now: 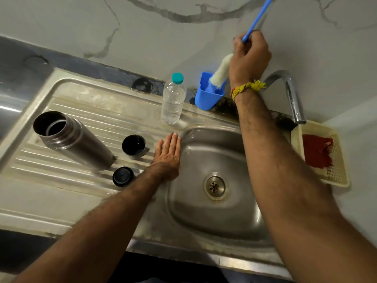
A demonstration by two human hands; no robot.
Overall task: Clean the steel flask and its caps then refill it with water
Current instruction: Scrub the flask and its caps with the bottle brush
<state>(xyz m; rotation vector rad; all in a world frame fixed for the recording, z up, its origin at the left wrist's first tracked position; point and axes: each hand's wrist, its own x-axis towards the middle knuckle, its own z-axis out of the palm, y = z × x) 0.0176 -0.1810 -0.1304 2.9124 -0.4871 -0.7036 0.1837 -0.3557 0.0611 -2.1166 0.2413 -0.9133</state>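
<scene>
The steel flask point(71, 139) stands uncapped on the ribbed drainboard at the left. Its cup-shaped cap point(134, 146) sits mouth up beside it, and the flat black inner cap point(123, 176) lies a little nearer to me. My left hand point(168, 156) rests flat with straight fingers on the drainboard at the sink basin's rim. My right hand point(250, 58) grips the blue handle of a bottle brush point(220, 71), whose white bristle head dips into a blue holder point(206, 99) against the wall. A clear plastic water bottle point(173, 99) with a teal cap stands behind the caps.
The steel sink basin point(214, 160) with its drain lies under my right forearm. A curved steel tap point(291, 97) reaches over its far right. A cream basket point(338, 158) with a red scrubber sits at the right. A marble wall rises behind.
</scene>
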